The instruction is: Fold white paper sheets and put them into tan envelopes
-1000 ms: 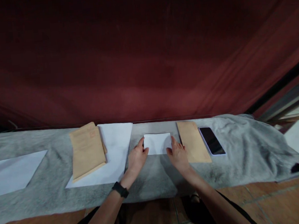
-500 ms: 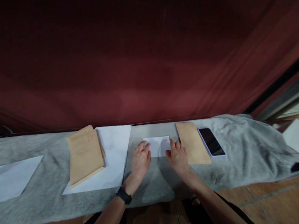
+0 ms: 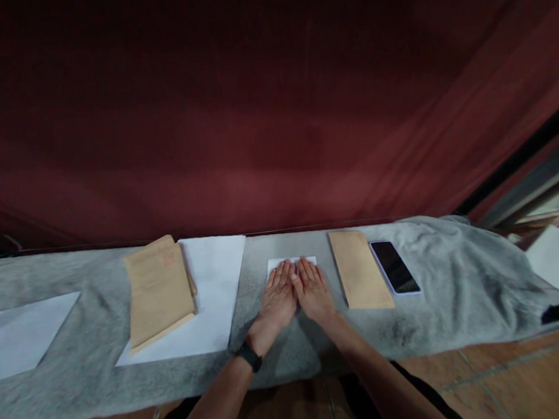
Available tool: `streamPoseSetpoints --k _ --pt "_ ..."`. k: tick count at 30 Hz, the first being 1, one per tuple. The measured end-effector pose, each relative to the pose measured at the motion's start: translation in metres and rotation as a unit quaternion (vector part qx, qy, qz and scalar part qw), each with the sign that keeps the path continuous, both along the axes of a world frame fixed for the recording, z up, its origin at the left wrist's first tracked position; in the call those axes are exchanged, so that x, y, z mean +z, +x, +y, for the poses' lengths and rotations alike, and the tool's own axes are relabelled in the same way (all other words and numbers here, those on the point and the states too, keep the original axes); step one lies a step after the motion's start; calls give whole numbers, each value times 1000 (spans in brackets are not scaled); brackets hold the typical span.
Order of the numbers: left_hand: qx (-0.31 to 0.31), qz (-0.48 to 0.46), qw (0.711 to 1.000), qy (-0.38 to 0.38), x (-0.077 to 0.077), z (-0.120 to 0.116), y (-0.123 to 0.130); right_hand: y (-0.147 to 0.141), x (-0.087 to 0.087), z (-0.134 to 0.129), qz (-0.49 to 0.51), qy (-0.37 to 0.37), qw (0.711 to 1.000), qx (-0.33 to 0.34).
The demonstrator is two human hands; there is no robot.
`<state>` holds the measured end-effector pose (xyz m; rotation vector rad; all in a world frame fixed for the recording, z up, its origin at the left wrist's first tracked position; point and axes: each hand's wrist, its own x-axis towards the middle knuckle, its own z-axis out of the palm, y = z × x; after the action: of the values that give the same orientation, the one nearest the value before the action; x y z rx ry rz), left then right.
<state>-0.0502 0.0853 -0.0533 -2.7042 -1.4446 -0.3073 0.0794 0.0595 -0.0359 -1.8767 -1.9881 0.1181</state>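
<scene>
A folded white sheet of paper (image 3: 275, 263) lies on the grey cloth, mostly covered by my two hands. My left hand (image 3: 279, 295) rests flat on its left half, fingers stretched out and pointing away from me. Flat on the right half is my right hand (image 3: 313, 291), its thumb touching or overlapping the left hand's edge. Only the sheet's far edge and corners show. To the right of my right hand lies a brown envelope (image 3: 362, 271).
A purple-edged phone (image 3: 395, 267) lies beside the single envelope. On the left, several brown envelopes (image 3: 157, 292) sit on large white sheets (image 3: 220, 286). Another white sheet (image 3: 21, 336) lies at far left. A dark red curtain (image 3: 273, 138) hangs behind the grey cloth (image 3: 431, 326).
Both hands have slid inward from the folded paper's left and right edges to its middle and now lie flat, side by side. The paper has stayed in place.
</scene>
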Motion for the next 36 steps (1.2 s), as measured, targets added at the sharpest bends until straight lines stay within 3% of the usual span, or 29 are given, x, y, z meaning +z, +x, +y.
streamPoseSetpoints --k 7,17,20,22,24,31,36 --pt "68 -26 997 -21 16 2 -22 15 -6 -2 -55 29 997 -35" --pt "121 -64 990 -28 30 -5 -34 27 -6 -9 -45 48 996 -60" --pt "50 -63 997 -14 33 -12 -30 26 0 -11 -40 43 998 -36" --pt "-28 -45 998 -31 34 -16 -27 24 5 -13 -35 29 999 12" --pt "-64 -26 996 -52 34 -17 -25 24 9 -15 -34 8 998 59" --pt "-69 11 995 -71 38 -9 -25 36 19 -21 -51 -12 990 129" --pt "-59 -33 995 -80 50 -8 -26 40 30 -19 -47 -17 989 141"
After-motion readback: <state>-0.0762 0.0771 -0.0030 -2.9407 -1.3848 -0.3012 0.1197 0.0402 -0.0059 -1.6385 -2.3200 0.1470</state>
